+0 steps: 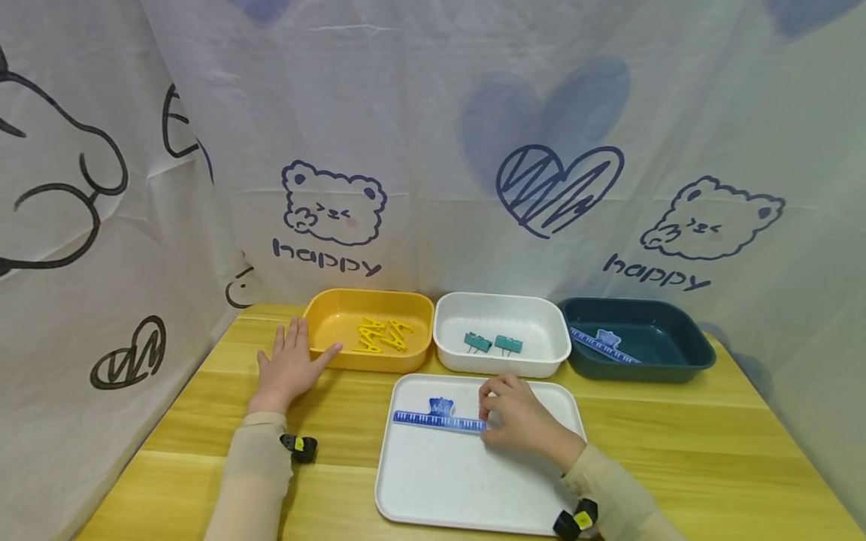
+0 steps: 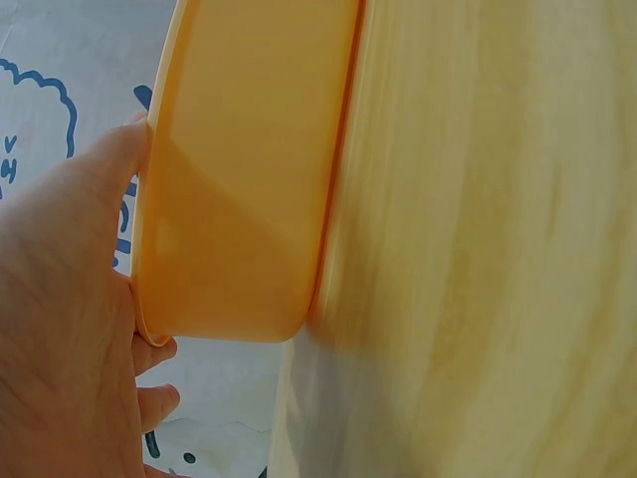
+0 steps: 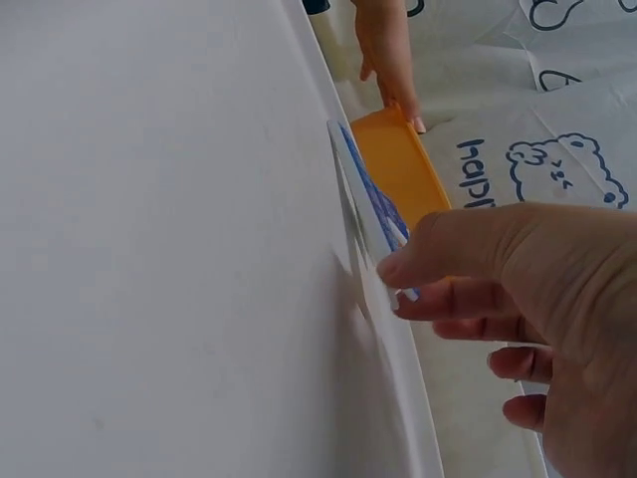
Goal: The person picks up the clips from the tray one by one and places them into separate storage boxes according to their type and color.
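Observation:
A blue ruler (image 1: pixel 440 421) with piano-key marks and a crown-like top piece lies over the white tray (image 1: pixel 473 488). My right hand (image 1: pixel 521 417) pinches its right end between thumb and fingers. In the right wrist view the ruler (image 3: pixel 363 184) stands slightly off the tray, with a shadow under it. My left hand (image 1: pixel 289 370) rests at the left end of the yellow bin (image 1: pixel 379 362), fingers spread, thumb over the rim. In the left wrist view the left hand (image 2: pixel 65 289) touches the rim of the bin (image 2: pixel 239 199).
Several yellow clothespins (image 1: pixel 382 336) lie in the yellow bin. Two teal binder clips (image 1: pixel 509 344) sit in the white bin (image 1: pixel 504 366). Another blue ruler (image 1: pixel 602 344) leans inside the dark teal bin (image 1: pixel 639 370). A printed white cloth (image 1: pixel 440 150) hangs behind the wooden table (image 1: pixel 676 443).

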Demonstrator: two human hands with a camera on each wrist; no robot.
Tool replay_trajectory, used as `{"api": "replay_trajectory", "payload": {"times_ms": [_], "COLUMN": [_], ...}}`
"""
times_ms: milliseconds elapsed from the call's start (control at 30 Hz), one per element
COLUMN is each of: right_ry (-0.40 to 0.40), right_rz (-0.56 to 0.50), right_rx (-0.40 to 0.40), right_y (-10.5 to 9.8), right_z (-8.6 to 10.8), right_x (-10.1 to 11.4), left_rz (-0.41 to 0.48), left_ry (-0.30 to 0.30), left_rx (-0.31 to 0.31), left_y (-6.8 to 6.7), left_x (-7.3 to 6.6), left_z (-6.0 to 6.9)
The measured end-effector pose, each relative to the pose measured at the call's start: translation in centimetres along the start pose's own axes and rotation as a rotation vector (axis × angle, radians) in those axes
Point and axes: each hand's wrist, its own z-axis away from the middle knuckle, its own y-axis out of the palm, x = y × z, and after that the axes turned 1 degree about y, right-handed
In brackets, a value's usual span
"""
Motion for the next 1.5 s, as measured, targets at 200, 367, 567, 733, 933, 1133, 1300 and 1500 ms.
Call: {"api": "replay_trajectory", "payload": {"times_ms": [200, 367, 567, 733, 933, 1133, 1300, 1500], "right_ry": [-0.043, -0.084, -0.11, -0.102, -0.111, -0.109, -0.091, -0.101], "right_rz": [-0.01, -0.003, -0.014, -0.048, -0.057, -0.06, -0.073, -0.093], "right_rx": [-0.079, -0.133, -0.164, -0.172, -0.208, -0.278, -0.319, -0.38], "right_y": [-0.6, -1.1, -1.6, -2.3, -3.0, -3.9, -4.9, -5.9], "right_z": [0.1, 0.1, 0.3, 0.4, 0.4, 0.6, 0.9, 1.2], "right_x": [-0.1, -0.2, -0.6, -1.1, -2.1, -3.1, -3.6, -4.6], "left_rz": [0.007, 0.013, 0.014, 0.013, 0.01, 0.011, 0.015, 0.016], "left_ry": [-0.001, 0.002, 0.002, 0.0, -0.003, -0.004, -0.003, -0.006], "left_rx": [0.005, 0.003, 0.006, 0.012, 0.014, 0.024, 0.024, 0.02], "left_y": [0.0, 0.0, 0.1, 0.0, -0.1, -0.2, -0.3, -0.2], "left_x": [0.0, 0.0, 0.1, 0.1, 0.0, -0.1, -0.1, -0.1], "left_z": [0.0, 0.0, -0.1, -0.1, -0.1, 0.0, 0.1, 0.1]}}
